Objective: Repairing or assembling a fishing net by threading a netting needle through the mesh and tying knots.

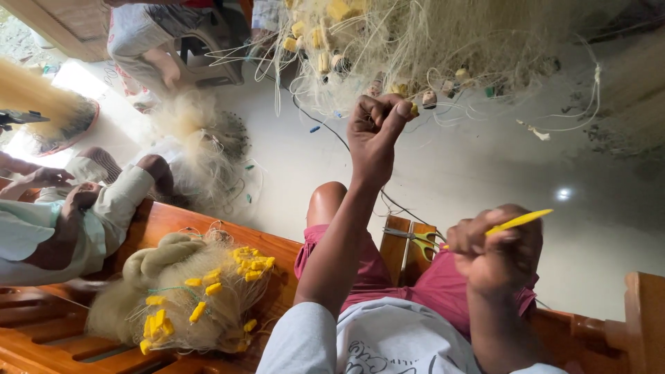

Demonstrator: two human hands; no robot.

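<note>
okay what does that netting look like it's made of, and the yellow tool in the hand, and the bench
The netting looks like fine pale synthetic line, likely nylon: thin, translucent, slightly glossy strands. The yellow tool in the right hand seems to be plastic: smooth, evenly bright, thin and pointed. The bench looks like varnished wood: reddish-brown, visible grain, shiny slats.

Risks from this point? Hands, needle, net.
1. The right hand grips a pointed yellow needle aimed toward the taut line held by the left hand; a slip might jab the left forearm.
2. Loose net strands hang around the left fist; fingers could snag or get cut by thin line under tension.
3. Scissors lie loose on the wooden edge by the knee; they may slide off.
</note>
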